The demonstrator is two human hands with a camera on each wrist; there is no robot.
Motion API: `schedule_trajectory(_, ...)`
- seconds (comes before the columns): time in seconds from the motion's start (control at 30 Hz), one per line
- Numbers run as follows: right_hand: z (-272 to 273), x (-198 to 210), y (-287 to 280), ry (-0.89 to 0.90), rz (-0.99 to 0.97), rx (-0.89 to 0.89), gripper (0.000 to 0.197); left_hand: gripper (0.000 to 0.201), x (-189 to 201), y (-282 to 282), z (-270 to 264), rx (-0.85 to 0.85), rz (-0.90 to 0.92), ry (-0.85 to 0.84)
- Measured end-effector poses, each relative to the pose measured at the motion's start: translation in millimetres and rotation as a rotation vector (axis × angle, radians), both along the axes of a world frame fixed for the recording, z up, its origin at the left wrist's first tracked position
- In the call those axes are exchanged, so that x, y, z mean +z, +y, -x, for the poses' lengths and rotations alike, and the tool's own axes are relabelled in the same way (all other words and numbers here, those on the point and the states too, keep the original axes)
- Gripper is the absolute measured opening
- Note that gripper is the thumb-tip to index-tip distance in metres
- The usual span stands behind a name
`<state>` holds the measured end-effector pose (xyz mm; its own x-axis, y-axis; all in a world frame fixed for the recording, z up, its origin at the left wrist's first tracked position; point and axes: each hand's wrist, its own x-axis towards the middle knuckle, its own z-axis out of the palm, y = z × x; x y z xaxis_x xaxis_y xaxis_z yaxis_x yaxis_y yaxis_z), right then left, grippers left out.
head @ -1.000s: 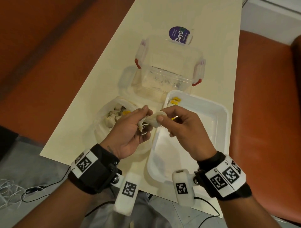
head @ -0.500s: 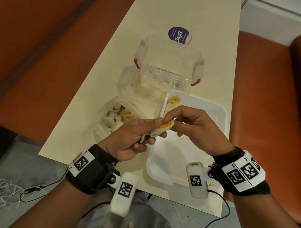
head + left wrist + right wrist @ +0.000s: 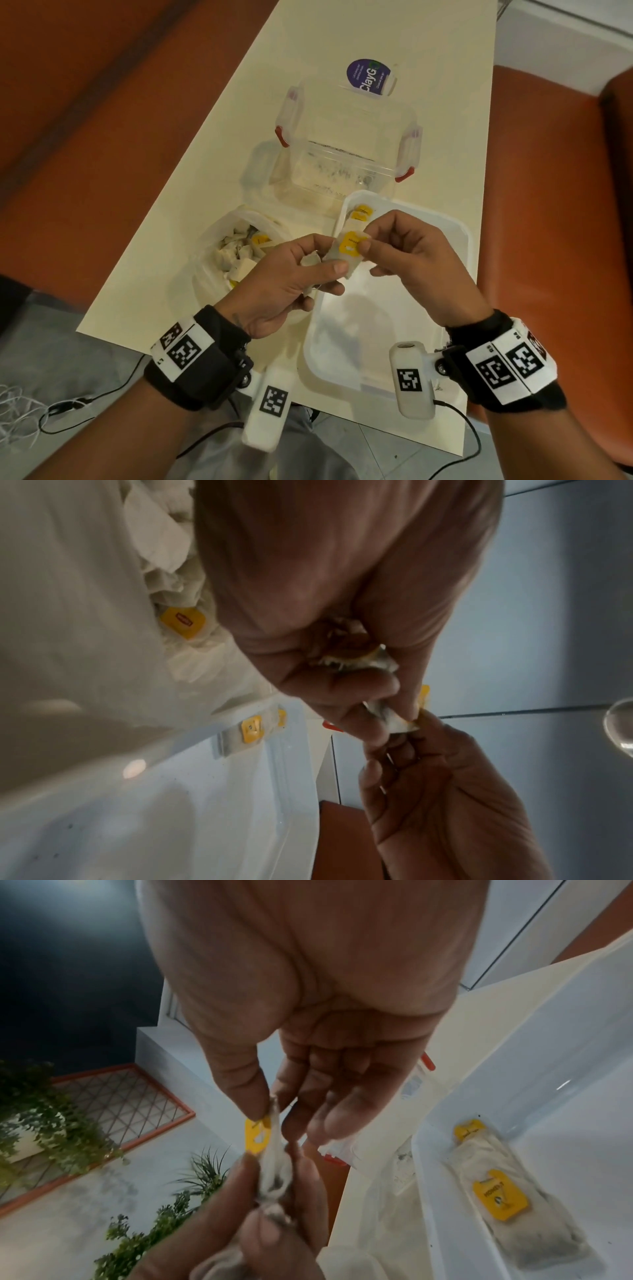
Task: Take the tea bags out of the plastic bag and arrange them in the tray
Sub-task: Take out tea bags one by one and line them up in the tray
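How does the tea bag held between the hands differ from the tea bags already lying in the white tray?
The held white tea bag with the yellow tag is up in the air, pinched by the left hand and the right hand; the tea bags lying in the white plastic tray rest flat, untouched. The held one sits over the tray's near-left edge; the laid ones line its far-left corner. All carry yellow tags.
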<state>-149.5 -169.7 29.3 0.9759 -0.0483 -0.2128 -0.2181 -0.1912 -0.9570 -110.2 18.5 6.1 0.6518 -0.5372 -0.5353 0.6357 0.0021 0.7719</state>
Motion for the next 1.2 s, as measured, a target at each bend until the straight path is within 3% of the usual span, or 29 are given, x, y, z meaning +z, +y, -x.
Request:
schedule_trajectory(0.17, -9.5, -15.0, -22.5, -0.013, 0.082, -0.211, 0.009, 0.036, -5.7, 14.5, -2.2, 0.051, -0.078, -0.006)
schedule_trajectory(0.23, -13.3, -31.5, -31.4, 0.054, 0.325, -0.153, 0.015, 0.037, -8.8, 21.7, -2.8, 0.089, -0.087, 0.013)
schedule_trajectory(0.3, -14.0, -46.0, -32.2, 0.187, 0.425, 0.005, 0.013, 0.042, -11.5, 28.3, -2.5, 0.109, -0.085, 0.030)
schedule_trajectory(0.4, -13.8, -60.7, -28.4, 0.282, 0.358, 0.068, 0.009, 0.040, -13.6, 35.9, -0.9, 0.128, -0.075, 0.057)
schedule_trajectory(0.6, -26.0, -76.4, -22.8, 0.420, 0.411, 0.158, 0.011, 0.036, -15.2, 43.1, 1.7, 0.146, -0.069, 0.086)
schedule_trajectory(0.9, -40.7, -91.8, -26.1, 0.468, 0.433, 0.003, 0.008, 0.033, -13.9, 39.6, 0.7, 0.164, -0.079, 0.097)
schedule_trajectory(1.2, -44.1, -96.5, -26.2, 0.491, 0.287, -0.101, 0.017, 0.033, -11.0, 34.4, 3.1, 0.173, -0.054, 0.122)
